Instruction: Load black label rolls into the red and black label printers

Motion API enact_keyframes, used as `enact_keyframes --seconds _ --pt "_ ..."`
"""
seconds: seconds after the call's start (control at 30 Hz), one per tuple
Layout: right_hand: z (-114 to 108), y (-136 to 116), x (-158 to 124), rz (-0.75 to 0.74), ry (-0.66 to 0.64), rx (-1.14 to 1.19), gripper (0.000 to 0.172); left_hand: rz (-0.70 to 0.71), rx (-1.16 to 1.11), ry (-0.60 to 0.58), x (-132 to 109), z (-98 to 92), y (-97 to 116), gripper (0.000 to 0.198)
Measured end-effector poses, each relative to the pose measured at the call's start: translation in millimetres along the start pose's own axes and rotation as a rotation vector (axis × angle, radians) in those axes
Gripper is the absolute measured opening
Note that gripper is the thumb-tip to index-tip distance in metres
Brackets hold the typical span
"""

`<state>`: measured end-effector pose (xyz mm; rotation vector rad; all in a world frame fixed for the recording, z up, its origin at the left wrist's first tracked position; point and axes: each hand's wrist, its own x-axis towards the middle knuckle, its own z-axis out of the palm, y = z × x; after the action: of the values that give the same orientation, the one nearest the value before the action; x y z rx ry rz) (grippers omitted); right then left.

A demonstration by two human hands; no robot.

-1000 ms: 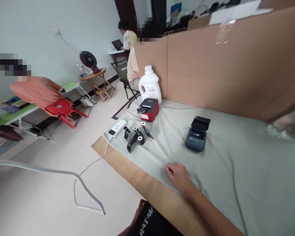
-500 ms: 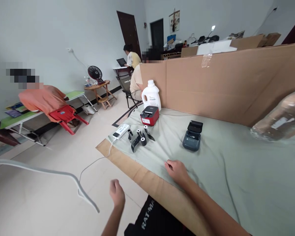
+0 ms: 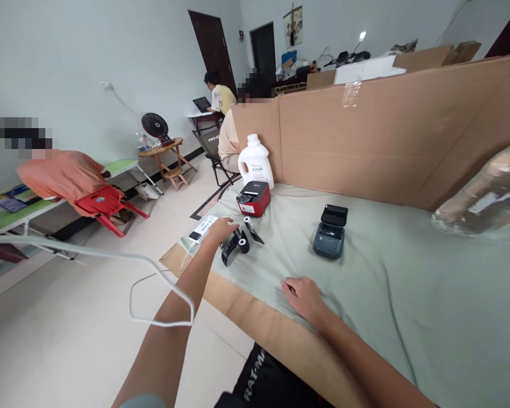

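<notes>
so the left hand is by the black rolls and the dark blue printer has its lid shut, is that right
No, the lid is up: the head view shows the dark blue printer open. The left hand is indeed by the black rolls.

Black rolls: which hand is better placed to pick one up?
Probably the left hand: it is stretched out close to the black rolls, while the right hand is farther off, over the cloth.
</notes>
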<state>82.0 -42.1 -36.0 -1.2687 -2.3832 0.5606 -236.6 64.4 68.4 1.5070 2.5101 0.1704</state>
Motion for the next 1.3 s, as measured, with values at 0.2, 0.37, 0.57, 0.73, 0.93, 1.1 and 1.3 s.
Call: enact_keyframes --seconds 0.2,0.37,0.57,0.73,0.93,1.1,1.3 --pt "-1.3 -1.4 1.1 0.046 0.008 0.176 0.037 0.014 0.06 0.181 -21.3 -9.1 18.3 0.035" --pt "-43.9 -13.4 18.4 0.109 0.08 0.647 0.034 0.49 -0.149 0.653 -107.8 16.1 58.8 0.027" --pt "-106.2 5.9 66.6 0.225 0.306 0.79 0.024 0.833 -0.395 0.681 -132.5 68.0 147.8 0.006" --pt "-128.4 49.0 101.3 0.272 0.362 0.691 0.023 0.874 -0.573 0.586 -93.6 77.8 213.4 0.004" --pt "-153.7 93.2 99.5 0.303 0.336 0.663 0.027 1.028 -0.881 0.327 -70.2 103.7 230.5 0.021" --pt "-166.0 108.8 85.8 0.43 0.191 0.88 0.034 0.722 -1.15 0.188 -56.6 123.5 215.8 0.029" --pt "-161.6 109.0 88.4 0.417 0.119 0.989 0.033 0.76 -1.269 -0.227 -53.3 109.5 217.3 0.043"
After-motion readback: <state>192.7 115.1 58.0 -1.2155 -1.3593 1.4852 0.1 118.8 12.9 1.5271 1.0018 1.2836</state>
